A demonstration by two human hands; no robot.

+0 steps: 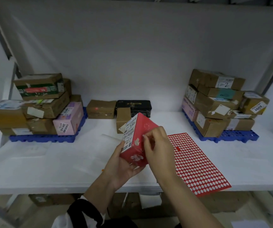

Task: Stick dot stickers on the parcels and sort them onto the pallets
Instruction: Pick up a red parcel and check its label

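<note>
My left hand [124,167] grips a red parcel [136,137] from below and lifts it tilted above the white table, its white shipping label facing up-left. My right hand [158,145] has curled fingers at the parcel's right face, fingertips pinched together against the red surface; any sticker between them is too small to see. A red dot-sticker sheet [196,163] lies flat on the table just right of my hands. The left blue pallet [43,138] and the right blue pallet [237,134] each carry stacked parcels.
Behind the held parcel, a brown box [100,109], a black box [135,105] and a small upright brown box [122,117] stand at the table's back centre. The table's front edge [50,189] runs below my wrists. More cartons sit under the table.
</note>
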